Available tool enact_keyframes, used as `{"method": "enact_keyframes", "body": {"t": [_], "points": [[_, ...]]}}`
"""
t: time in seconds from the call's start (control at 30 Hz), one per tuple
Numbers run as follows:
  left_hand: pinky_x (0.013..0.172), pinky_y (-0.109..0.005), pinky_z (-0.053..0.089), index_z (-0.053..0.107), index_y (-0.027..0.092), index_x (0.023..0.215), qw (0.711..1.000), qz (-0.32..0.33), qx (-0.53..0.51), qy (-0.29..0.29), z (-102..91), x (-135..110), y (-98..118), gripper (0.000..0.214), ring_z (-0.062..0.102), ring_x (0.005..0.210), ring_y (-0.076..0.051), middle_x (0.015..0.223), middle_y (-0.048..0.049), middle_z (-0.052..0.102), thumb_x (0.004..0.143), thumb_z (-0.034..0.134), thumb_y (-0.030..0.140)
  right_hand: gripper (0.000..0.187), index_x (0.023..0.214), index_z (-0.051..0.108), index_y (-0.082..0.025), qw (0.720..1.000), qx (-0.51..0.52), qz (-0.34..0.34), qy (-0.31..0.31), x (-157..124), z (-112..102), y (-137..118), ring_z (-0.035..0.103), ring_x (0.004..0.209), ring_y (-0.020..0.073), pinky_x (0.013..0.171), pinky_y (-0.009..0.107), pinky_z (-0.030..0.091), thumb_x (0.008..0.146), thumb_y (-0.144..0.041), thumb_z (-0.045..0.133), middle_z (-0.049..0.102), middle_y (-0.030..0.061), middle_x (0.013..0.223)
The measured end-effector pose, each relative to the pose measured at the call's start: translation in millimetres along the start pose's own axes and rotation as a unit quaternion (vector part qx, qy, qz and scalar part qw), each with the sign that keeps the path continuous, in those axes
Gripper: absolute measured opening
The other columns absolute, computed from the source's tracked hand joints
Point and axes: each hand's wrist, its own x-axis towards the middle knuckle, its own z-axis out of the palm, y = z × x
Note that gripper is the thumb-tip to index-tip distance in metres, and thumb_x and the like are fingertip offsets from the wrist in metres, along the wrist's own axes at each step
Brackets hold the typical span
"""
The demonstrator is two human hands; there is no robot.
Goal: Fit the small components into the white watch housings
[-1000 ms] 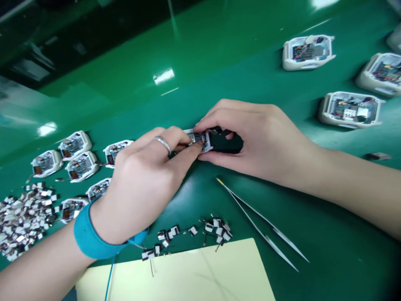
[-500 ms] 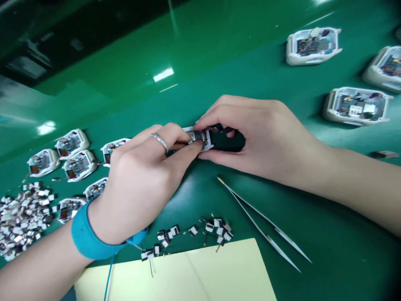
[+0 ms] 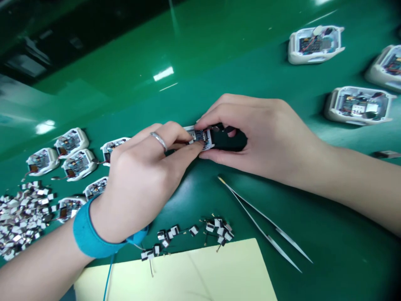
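Note:
Both hands meet at the middle of the bench around a small white smartwatch case with an open back and a circuit board inside. My right hand grips its right end between thumb and fingers; a dark component on a wire hangs near those fingertips. My left hand, wearing a ring and a blue wrist strap, is closed over the left side, its thumb and fingertips pressed onto the board. Those fingers hide much of the case. Below the hands, metal tweezers lie on the green mat.
Several open watch cases stand at left, beside a heap of small white-and-dark parts. More cases stand at right. Small black-and-white parts with thin leads lie above a yellow sheet. A blue cord runs from the wrist strap.
Almost nothing differs. Both hands keep the same hold on the watch case, and the view has shifted very slightly.

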Motion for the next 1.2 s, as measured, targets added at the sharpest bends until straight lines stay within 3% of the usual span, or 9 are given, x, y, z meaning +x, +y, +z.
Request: {"method": "enact_keyframes", "body": {"t": [0.13,0.27,0.33,0.47,0.63,0.73,0.8,1.2], "points": [[0.060,-0.021,0.049,0.065,0.017,0.076,1.000,0.007,0.003,-0.002,-0.2,-0.2,-1.8,0.013,0.060,0.069,-0.012,0.072,0.0009,0.065,0.083,0.054,0.019,0.017,0.088,0.056,-0.020,1.000,0.000,0.006,-0.004,0.8,0.1,-0.4,0.058,0.077,0.0152,0.063,0.028,0.048,0.073,-0.019,0.065,0.060,0.0004,0.089],[0.059,-0.024,0.048,0.065,0.017,0.078,0.999,0.034,0.023,-0.015,-1.6,-1.4,-5.1,0.014,0.060,0.069,-0.014,0.074,-0.0010,0.065,0.084,0.053,0.019,0.023,0.094,0.056,-0.012,1.000,0.003,-0.021,-0.004,-0.4,-1.3,0.8,0.056,0.079,0.0157,0.066,0.028,0.048,0.074,-0.021,0.064,0.059,0.0057,0.090],[0.057,-0.027,0.047,0.065,0.016,0.077,0.998,0.056,0.032,-0.017,-1.8,-2.3,-6.6,0.015,0.060,0.070,-0.017,0.075,-0.0028,0.064,0.084,0.052,0.020,0.024,0.099,0.053,-0.010,1.000,0.021,-0.020,-0.007,-1.7,-2.6,2.8,0.055,0.083,0.0162,0.070,0.029,0.049,0.081,-0.023,0.057,0.056,0.0083,0.095],[0.053,-0.029,0.045,0.065,0.017,0.081,0.996,0.082,0.036,-0.017,-1.4,-3.2,-7.7,0.016,0.059,0.068,-0.019,0.075,-0.0042,0.062,0.084,0.051,0.023,0.019,0.097,0.052,-0.015,0.997,0.076,0.019,0.013,-5.0,-5.7,9.1,0.052,0.094,0.0151,0.080,0.030,0.047,0.089,-0.014,0.034,0.052,0.0066,0.102],[0.056,-0.026,0.045,0.065,0.019,0.081,0.991,0.093,0.085,-0.035,-1.5,-3.5,-7.3,0.018,0.057,0.069,-0.017,0.078,-0.0037,0.062,0.085,0.048,0.018,0.014,0.093,0.060,-0.016,0.995,0.044,0.002,0.092,-7.2,-10.7,6.4,0.054,0.087,0.0141,0.074,0.027,0.048,0.085,-0.015,0.048,0.055,0.0048,0.088],[0.057,-0.026,0.046,0.066,0.016,0.079,0.991,0.098,0.084,-0.026,-1.2,-4.6,-7.7,0.019,0.058,0.069,-0.017,0.077,-0.0045,0.061,0.084,0.048,0.015,0.002,0.079,0.061,-0.017,0.981,0.088,0.025,0.172,-6.8,-10.1,-3.8,0.057,0.075,0.0116,0.066,0.025,0.049,0.078,-0.016,0.060,0.063,0.0007,0.080],[0.058,-0.027,0.048,0.066,0.014,0.077,0.991,0.101,0.079,-0.027,-1.0,-5.2,-8.0,0.021,0.058,0.070,-0.018,0.076,-0.0060,0.061,0.084,0.046,0.014,0.007,0.077,0.061,-0.018,0.971,0.121,0.026,0.203,-6.0,-6.9,-9.9,0.059,0.071,0.0112,0.061,0.024,0.049,0.073,-0.015,0.066,0.065,-0.0014,0.080],[0.059,-0.026,0.048,0.065,0.014,0.073,0.990,0.091,0.093,-0.056,-1.7,-4.2,-7.8,0.029,0.058,0.069,-0.018,0.074,-0.0056,0.060,0.086,0.039,0.013,0.011,0.070,0.055,-0.016,0.976,0.018,-0.073,0.206,-2.7,5.7,-13.8,0.057,0.058,0.0096,0.047,0.021,0.044,0.074,-0.010,0.063,0.063,0.0024,0.068]]}}
